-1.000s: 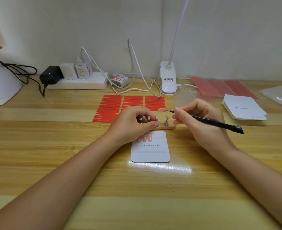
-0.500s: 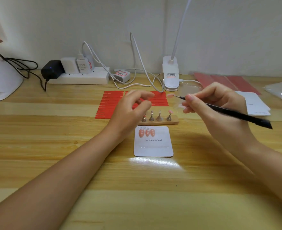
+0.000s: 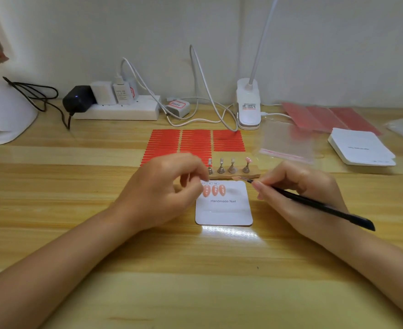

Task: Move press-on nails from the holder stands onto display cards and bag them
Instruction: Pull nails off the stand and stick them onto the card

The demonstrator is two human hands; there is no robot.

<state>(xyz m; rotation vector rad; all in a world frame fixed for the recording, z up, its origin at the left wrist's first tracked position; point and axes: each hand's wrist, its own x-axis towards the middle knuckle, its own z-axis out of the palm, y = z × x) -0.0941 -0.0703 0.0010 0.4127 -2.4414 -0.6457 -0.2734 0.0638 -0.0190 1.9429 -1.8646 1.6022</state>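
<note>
Right hand (image 3: 300, 186) gripping black tool (image 3: 314, 204), nail (image 3: 235, 178) riding tip at frame centre, just above card (image 3: 224, 212). Left hand (image 3: 164, 193) loosely curled, holding nothing. Lowering slowly beside third nail, aligning row.

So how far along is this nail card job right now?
Done: three pink nails sit on the display card. In hand: the right hand holds a black tool carrying another nail. Left: one nail on the holder stand, then bagging.
</note>
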